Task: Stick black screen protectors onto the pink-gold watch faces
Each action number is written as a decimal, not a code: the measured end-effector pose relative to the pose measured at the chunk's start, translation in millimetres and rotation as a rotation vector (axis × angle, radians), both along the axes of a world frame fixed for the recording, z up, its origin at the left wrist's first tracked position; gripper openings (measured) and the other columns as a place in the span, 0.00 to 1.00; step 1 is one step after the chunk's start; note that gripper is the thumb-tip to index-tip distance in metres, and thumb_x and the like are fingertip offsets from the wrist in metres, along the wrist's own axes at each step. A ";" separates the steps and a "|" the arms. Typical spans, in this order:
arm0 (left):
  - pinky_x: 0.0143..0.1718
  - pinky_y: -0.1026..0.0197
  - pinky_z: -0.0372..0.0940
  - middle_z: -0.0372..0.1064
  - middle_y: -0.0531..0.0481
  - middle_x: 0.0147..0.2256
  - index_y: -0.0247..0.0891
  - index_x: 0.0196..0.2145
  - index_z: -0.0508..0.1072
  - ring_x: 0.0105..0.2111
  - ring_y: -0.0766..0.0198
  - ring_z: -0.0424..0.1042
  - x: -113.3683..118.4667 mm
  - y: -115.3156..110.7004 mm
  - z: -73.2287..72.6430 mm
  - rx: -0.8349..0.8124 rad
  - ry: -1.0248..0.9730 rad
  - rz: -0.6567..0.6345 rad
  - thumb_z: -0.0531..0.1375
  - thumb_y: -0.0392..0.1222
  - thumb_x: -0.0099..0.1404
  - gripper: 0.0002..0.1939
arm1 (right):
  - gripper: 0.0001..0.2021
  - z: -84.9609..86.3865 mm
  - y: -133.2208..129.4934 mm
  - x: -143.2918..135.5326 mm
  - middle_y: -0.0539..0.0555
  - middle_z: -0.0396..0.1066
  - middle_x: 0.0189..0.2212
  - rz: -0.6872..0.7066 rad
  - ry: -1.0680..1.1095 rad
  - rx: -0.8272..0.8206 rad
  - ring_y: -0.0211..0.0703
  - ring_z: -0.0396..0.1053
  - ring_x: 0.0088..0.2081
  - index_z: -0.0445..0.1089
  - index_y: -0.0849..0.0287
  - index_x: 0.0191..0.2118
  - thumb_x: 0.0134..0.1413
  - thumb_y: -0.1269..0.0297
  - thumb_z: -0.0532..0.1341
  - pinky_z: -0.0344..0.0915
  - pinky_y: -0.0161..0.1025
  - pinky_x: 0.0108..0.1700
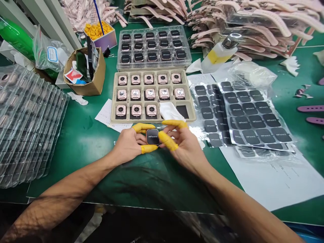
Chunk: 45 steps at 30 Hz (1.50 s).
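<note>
Between my hands, just in front of the tray, is a square smartwatch case [152, 136] whose dark face carries a printed film. My left hand [129, 143] is closed on its left side, with yellow-covered index finger and thumb at the top and bottom edges. Curled around the right edge is my right hand [183, 143], slightly blurred, its yellow-covered thumb at the face. A beige compartment tray [112, 98] behind them carries rows of pink watch cases [151, 110], and a white cloth [169, 111] lies over its front row.
Behind stands a clear tray [154, 63] of dark-faced watch cases. Sheets of black printed films [249, 109] lie right, near a pump bottle [220, 54]. Stacked clear trays [30, 128] rise at left, with a cardboard box [95, 81] beyond. Pink straps [268, 27] pile up at the back.
</note>
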<state>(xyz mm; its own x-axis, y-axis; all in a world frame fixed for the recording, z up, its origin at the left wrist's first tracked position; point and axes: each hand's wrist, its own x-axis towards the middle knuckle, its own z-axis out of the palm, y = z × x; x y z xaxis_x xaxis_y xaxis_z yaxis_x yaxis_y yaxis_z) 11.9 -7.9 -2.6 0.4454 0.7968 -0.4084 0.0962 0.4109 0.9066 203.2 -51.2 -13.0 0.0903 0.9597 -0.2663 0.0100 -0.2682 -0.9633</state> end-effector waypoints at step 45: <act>0.54 0.48 0.67 0.78 0.34 0.43 0.30 0.47 0.79 0.49 0.47 0.75 65.1 86.8 35.3 1.300 0.935 -0.664 0.56 0.34 0.75 0.12 | 0.17 21.1 41.8 94.4 0.72 0.70 0.59 0.128 -1.242 0.685 0.65 0.69 0.55 0.78 0.64 0.53 0.68 0.57 0.63 0.73 0.61 0.52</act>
